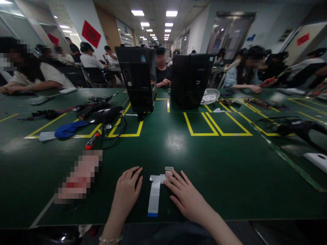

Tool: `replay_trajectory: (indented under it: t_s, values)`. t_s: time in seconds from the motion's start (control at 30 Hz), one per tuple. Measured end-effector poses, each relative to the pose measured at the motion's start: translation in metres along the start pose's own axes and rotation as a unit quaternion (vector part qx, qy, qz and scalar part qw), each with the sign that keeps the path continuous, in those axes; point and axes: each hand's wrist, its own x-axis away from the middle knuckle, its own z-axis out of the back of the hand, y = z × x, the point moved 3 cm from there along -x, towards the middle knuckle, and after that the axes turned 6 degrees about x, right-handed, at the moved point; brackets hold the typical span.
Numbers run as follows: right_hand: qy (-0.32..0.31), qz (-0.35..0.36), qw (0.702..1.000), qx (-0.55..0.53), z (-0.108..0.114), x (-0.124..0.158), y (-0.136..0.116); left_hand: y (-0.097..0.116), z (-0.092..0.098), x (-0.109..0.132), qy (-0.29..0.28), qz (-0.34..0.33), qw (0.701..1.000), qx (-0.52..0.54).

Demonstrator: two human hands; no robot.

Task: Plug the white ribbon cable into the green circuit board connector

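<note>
- Two bare hands lay palm down on the dark green table (230,163), fingers stretched out and clasping nothing.
- Between them ran a flat white ribbon cable (154,195), a thin, smooth strip with a blue tip at the end nearest the wrists.
- Its far end bent sideways toward the right hand (187,197), whose fingertips (167,183) rested on or right against that bend; I could not tell which.
- The left hand (127,190) lay just beside the strip's other edge, fingers loosely together, apparently clear of it.
- Just beyond the right fingertips sat a small silvery connector (169,168), boxy and metallic, at the cable's far end.
- Well beyond both hands stood two black computer towers (136,76), upright and hard-edged, with yellow tape lines (204,129) marking rectangles on the matte tabletop before them.
- Far off past the left hand lay a red-handled screwdriver (92,141), a crumpled blue cloth (68,129) and tangled black cables (102,112).
- Far past the right hand sat a round white slotted grille (209,96).
</note>
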Motion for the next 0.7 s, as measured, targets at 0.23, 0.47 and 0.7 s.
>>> replay_trajectory:
  t_s: [0.23,0.47,0.7]
  values:
    - [0.075,-0.062,0.995,0.029,0.020,0.020,0.039,0.000,0.000,0.001,0.006,-0.006,1.000,-0.001]
    - [0.160,-0.287,0.926,0.186,0.091,0.090,0.206,-0.001,-0.001,0.000,0.002,-0.010,1.000,-0.003]
    - [0.183,-0.503,0.815,0.222,0.114,0.148,0.300,-0.002,-0.001,0.001,0.005,0.000,1.000,0.004]
